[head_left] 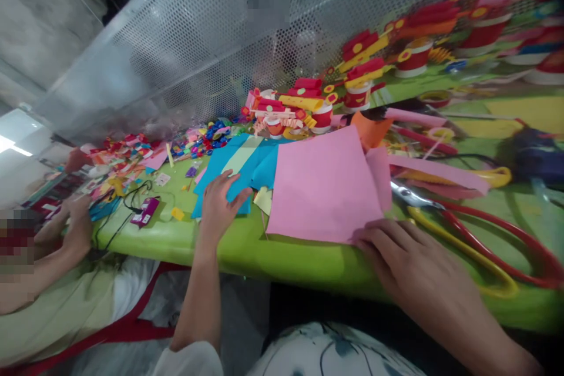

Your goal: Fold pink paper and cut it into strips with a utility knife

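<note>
from here i see the right hand (409, 255) pinching pink paper (324, 185); left hand (219, 202) spread over blue paper (214, 169); scissors (409, 196) beside the right

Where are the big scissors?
In the head view, the scissors are at the right of the green table, between the pink sheet and the picture's right edge.

The paper square (324, 188) is plain pink, the left sheets (214, 170) blue. Scissors (420, 201) at right have red and yellow handles. The tabletop (154, 235) is lime green, the far panel (198, 41) dotted grey.
</note>
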A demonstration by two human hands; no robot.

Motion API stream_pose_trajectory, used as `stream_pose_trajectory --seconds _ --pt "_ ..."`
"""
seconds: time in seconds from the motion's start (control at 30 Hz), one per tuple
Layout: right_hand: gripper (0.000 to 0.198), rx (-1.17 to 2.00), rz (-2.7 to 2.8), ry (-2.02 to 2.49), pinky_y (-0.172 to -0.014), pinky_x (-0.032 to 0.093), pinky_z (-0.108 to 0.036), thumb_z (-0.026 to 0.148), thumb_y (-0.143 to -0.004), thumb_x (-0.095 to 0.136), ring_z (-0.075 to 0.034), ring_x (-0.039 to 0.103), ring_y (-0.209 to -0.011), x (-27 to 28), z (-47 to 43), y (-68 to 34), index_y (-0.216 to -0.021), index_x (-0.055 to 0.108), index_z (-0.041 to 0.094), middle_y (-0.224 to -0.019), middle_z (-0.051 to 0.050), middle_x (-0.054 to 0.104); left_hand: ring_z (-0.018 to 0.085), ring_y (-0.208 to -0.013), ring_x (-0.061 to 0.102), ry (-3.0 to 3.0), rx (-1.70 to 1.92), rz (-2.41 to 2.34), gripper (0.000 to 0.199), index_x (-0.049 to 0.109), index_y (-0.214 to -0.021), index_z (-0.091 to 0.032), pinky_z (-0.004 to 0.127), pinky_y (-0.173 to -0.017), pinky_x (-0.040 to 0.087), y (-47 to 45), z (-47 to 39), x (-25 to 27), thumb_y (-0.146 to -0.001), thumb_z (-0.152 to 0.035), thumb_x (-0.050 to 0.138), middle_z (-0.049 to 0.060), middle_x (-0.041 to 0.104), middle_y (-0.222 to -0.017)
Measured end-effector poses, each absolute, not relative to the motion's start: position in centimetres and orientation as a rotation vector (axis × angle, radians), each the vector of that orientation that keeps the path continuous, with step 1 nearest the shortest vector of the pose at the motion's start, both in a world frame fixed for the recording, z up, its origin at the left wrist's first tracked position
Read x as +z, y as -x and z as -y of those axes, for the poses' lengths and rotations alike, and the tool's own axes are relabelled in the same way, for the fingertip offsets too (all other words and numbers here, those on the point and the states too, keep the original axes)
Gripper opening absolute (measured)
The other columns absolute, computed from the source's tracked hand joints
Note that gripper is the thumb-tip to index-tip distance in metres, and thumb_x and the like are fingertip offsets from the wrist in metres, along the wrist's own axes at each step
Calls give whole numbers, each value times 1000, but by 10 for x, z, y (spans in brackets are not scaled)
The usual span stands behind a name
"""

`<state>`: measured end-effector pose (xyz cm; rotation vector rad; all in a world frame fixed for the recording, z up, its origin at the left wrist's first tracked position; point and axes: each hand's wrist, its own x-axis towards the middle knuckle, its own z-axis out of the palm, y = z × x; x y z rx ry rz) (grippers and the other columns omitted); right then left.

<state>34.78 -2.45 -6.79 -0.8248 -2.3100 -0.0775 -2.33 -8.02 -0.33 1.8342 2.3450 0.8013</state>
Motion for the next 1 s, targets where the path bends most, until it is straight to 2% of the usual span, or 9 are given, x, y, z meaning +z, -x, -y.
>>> stream_pose_trajectory --seconds 0.07,0.13,0.2,0.27,0.43,0.57,0.77,1.0 --pt "25 9 2333 861 -78 53 -44 36 -109 50 -24 66 -87 -64 24 -349 -102 71 24 -101 -5 77 29 -149 57 -2032 892 -2050 48 73 -136 -28 46 -123 45 -3 94 -6 -102 -61 68 10 66 -156" --pt "26 114 2360 903 -80 55 -45 37 -108 51 -25 67 -87 -61 24 -350 -101 73 25 -102 -6 78 27 -130 69 -2174 908 -1782 33 78 -123 -30 46 -117 48 -27 106 -10 -100 -54 76 9 77 -136" --pt "27 197 2376 938 -83 56 -47 37 -108 49 -26 69 -89 -57 24 -351 -101 73 27 -104 -7 79 24 -114 73 -2229 872 -1760 17 80 -110 -31 48 -116 43 -42 114 -15 -100 -44 80 4 81 -117" --pt "27 238 2377 959 -85 57 -49 37 -108 48 -28 70 -92 -55 24 -351 -101 73 27 -105 -9 79 22 -107 74 -2207 845 -1822 7 80 -100 -30 47 -113 39 -48 119 -20 -102 -37 78 0 82 -105" --pt "27 249 2378 970 -86 57 -48 39 -108 51 -28 71 -93 -53 23 -350 -99 71 24 -102 -10 78 20 -101 73 -2070 857 -1913 14 78 -92 -29 44 -105 36 -46 125 -29 -105 -31 74 -4 83 -99" --pt "27 262 2394 1044 -83 56 -47 42 -107 52 -28 69 -92 -51 22 -351 -96 70 25 -100 -9 76 20 -98 71 -2005 808 -1980 16 75 -90 -27 44 -104 35 -50 127 -33 -105 -29 72 -4 80 -95" --pt "26 266 2418 1094 -87 54 -47 40 -107 54 -28 67 -95 -46 25 -353 -97 69 23 -101 -11 75 21 -94 65 -1958 786 -2048 21 69 -82 -24 44 -102 34 -56 124 -36 -102 -27 76 -3 71 -84" --pt "33 212 2383 1090 -84 53 -44 47 -109 51 -27 65 -93 -52 28 -354 -97 69 22 -100 -8 72 20 -94 62 -1936 726 -2114 25 67 -78 -22 44 -103 33 -56 123 -36 -100 -28 78 -3 66 -84"
